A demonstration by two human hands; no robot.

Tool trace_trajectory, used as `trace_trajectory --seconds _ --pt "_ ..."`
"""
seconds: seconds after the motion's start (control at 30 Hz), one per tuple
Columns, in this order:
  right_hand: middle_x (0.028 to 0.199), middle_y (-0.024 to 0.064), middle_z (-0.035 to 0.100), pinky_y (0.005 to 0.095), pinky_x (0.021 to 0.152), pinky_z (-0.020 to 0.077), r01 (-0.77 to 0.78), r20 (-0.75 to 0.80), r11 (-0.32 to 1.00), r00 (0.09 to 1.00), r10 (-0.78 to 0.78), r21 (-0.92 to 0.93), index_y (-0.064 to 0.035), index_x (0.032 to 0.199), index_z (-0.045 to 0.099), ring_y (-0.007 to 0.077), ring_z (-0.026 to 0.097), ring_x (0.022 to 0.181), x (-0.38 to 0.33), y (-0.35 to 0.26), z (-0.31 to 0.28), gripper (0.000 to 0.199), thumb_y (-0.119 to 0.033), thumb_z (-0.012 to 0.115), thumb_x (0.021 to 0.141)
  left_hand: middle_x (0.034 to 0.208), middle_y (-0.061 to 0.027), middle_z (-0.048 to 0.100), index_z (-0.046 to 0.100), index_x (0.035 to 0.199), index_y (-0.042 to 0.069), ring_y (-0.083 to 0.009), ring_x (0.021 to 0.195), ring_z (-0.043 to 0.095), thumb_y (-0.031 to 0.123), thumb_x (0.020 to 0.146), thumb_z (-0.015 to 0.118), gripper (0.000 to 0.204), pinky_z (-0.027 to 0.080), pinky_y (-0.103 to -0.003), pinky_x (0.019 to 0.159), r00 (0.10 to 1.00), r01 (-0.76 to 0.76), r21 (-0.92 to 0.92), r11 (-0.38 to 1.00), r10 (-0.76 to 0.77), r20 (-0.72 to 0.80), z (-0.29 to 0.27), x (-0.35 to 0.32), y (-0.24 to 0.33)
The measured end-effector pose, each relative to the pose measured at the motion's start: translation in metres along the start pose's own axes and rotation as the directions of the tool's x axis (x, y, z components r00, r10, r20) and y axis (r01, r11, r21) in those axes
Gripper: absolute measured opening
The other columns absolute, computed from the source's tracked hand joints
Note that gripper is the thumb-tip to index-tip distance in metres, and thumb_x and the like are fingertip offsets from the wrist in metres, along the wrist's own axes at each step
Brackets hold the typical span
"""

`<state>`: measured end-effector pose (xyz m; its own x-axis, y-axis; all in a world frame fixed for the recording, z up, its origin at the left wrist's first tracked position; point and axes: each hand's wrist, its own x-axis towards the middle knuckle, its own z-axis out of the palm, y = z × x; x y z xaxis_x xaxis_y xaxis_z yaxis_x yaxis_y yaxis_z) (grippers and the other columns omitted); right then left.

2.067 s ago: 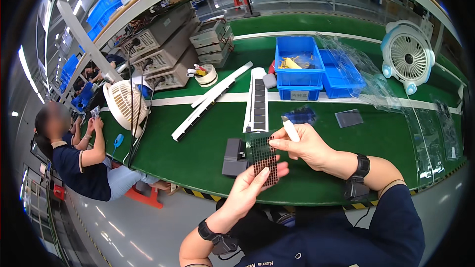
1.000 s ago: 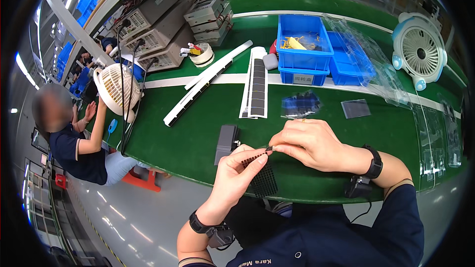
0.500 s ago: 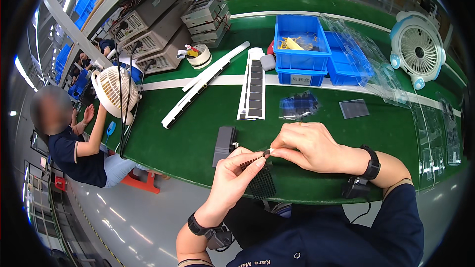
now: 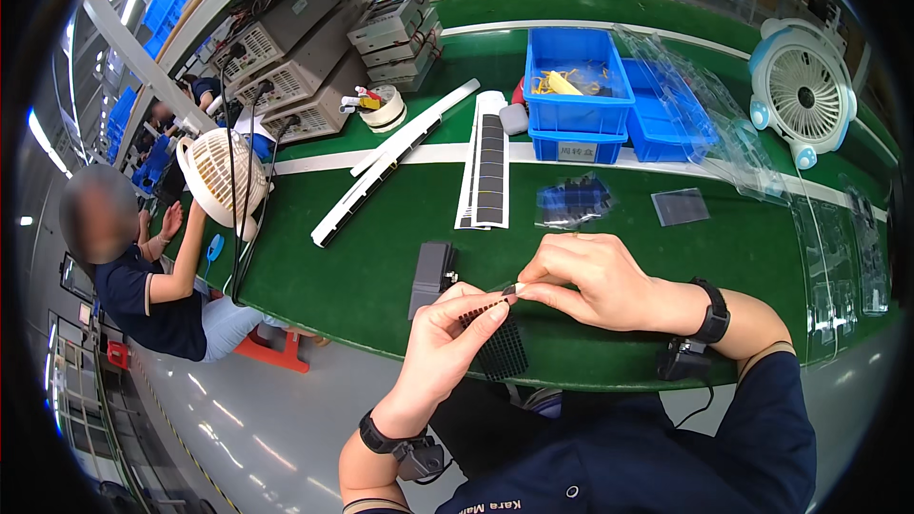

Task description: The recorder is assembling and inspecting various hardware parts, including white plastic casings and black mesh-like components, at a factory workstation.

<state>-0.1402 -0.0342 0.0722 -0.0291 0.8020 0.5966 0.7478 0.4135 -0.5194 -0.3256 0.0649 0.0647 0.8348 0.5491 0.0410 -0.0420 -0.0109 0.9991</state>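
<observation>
a white fan with pale blue trim (image 4: 805,95) stands at the right end of the green bench (image 4: 362,295), clear plastic packaging (image 4: 747,154) sprawled near it. i can see two stacked blue bins (image 4: 581,116), something yellow (image 4: 560,84) in the upper one. farther left, grey metal boxes (image 4: 309,62) pile up near a white grilled fan (image 4: 221,174), and a co-worker in navy (image 4: 129,295) sits on a red stool (image 4: 269,350).

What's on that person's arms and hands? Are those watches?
The left hand and right hand wear no gloves. Each wrist has a black strap with a small dark box underneath; I can't see a watch face. A thin black cable hangs by the right one. The short navy sleeves have beige edges.
</observation>
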Motion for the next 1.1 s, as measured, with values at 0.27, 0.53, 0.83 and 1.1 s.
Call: trace_trajectory --seconds 0.27,0.53,0.83,1.1 --pt "0.073 0.0048 0.058 0.0290 0.050 0.0440 -0.035 0.069 0.996 0.997 0.029 0.082 -0.0054 0.082 0.060 0.0176 0.058 0.057 0.0008 0.0059 -0.0026 0.012 -0.015 0.067 0.081 0.089 -0.0015 0.057 0.067 0.102 0.001 -0.0070 0.080 0.053 0.004 0.086 0.061 0.017 0.043 -0.020 0.070 1.000 0.005 -0.058 0.998 -0.005 0.007 0.0015 -0.0008 -0.0021" --pt "0.074 0.0053 0.058 0.0286 0.049 0.0436 -0.022 0.071 0.990 0.997 0.012 0.140 -0.0046 0.083 0.060 0.0165 0.058 0.056 -0.0004 0.0093 -0.0006 0.013 -0.015 0.066 0.082 0.087 -0.0009 0.057 0.067 0.100 0.000 -0.0073 0.081 0.050 0.004 0.084 0.063 0.017 0.040 -0.019 0.072 0.998 0.063 -0.066 0.996 -0.062 0.005 0.0007 0.0005 -0.0011" --pt "0.076 0.0052 0.059 0.0346 0.055 0.0447 -0.087 0.123 0.990 0.990 0.073 0.110 -0.0066 0.083 0.056 0.0239 0.058 0.065 0.0004 0.0060 -0.0011 0.017 -0.021 0.064 0.083 0.086 -0.0010 0.055 0.067 0.102 0.001 -0.0074 0.080 0.051 0.005 0.086 0.062 0.017 0.042 -0.020 0.071 0.999 0.033 -0.043 0.999 -0.033 -0.001 0.0003 -0.0005 -0.0031" --pt "0.076 0.0052 0.058 0.0280 0.049 0.0438 -0.087 0.079 0.982 0.994 0.074 0.167 -0.0032 0.083 0.059 0.0157 0.058 0.057 -0.0020 0.0087 0.0042 0.014 -0.015 0.066 0.082 0.085 -0.0011 0.055 0.067 0.102 0.001 -0.0081 0.079 0.051 0.006 0.086 0.062 0.017 0.041 -0.021 0.071 1.000 0.022 -0.010 1.000 -0.022 0.000 -0.0005 0.0004 -0.0028"
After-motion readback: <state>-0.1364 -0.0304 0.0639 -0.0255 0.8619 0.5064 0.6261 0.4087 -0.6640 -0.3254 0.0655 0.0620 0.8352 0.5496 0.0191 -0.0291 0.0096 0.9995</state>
